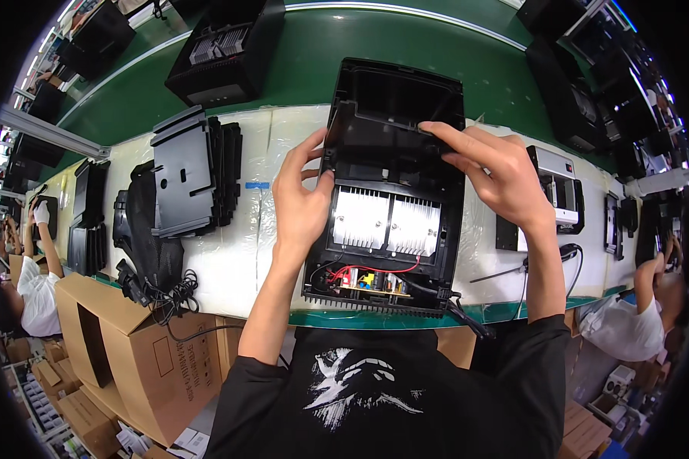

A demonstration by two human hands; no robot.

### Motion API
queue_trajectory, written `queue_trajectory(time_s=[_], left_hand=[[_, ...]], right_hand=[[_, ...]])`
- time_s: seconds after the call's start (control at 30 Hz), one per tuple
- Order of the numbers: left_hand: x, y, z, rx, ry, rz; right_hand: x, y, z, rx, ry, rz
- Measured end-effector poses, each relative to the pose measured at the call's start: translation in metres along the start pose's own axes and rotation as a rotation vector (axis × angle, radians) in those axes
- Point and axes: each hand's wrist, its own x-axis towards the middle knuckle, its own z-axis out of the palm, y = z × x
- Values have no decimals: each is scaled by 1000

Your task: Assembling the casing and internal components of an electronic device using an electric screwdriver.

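In front of me on the bench lies an open black housing (453, 252). Two silver finned heat sinks (375, 222) sit inside it, with a circuit board (371, 281) and a red wire below them. A thin black plastic panel (383, 138) is tilted over the housing's upper part. My left hand (300, 203) is closed on the panel's left side, beside the housing wall. My right hand (501, 168) pinches the panel near its upper right edge, thumb and forefinger close together. The dark parts blend, so where panel and housing touch is hard to make out.
Left of the housing stands a stack of black panels (184, 172), beside a black mesh bag (147, 203) and a coiled cable (177, 294). Beyond runs a green conveyor (314, 53) carrying another black housing (214, 65). A cardboard box (149, 367) stands lower left. Co-workers sit at both sides.
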Motion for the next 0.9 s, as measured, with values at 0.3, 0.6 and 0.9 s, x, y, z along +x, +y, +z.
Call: queue_trajectory(time_s=[0.3, 0.6, 0.9], left_hand=[[0, 6, -2, 124, 2, 47], [-1, 3, -2, 142, -50, -7], [0, 0, -1, 141, -46, -32]], right_hand=[[2, -7, 3, -134, 32, -25], [6, -11, 11, -255, 5, -31], [-1, 23, 51, -78, -42, -39]])
